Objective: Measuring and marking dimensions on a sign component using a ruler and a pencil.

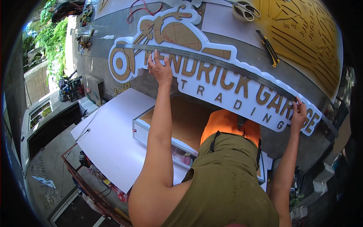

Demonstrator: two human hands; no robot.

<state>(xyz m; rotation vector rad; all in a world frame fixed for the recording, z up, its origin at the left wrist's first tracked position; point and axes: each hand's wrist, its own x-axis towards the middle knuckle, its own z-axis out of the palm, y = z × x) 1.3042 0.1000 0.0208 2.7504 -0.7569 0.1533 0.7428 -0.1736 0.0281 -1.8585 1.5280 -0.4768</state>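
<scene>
A large white cut-out sign (189,87) lies across the grey work surface, with brown raised letters and a brown motorcycle shape (181,36) on it. Along the sign, over the tops of the letters, runs a long thin metal ruler (204,57). My left hand (161,70) has its fingers spread, with the fingertips on or right beside the ruler below the motorcycle. Toward the ruler's right end, my right hand (298,115) has its fingers drawn together on it. The fingers partly cover the ruler's end there.
Beyond the sign lie a yellow-and-black utility knife (269,50), scissors (246,11) on a round container, a red cord (143,9) and a yellow-brown panel with cut shapes (302,41). A white sheet (117,132) and a clear-sided box (141,126) sit nearer me.
</scene>
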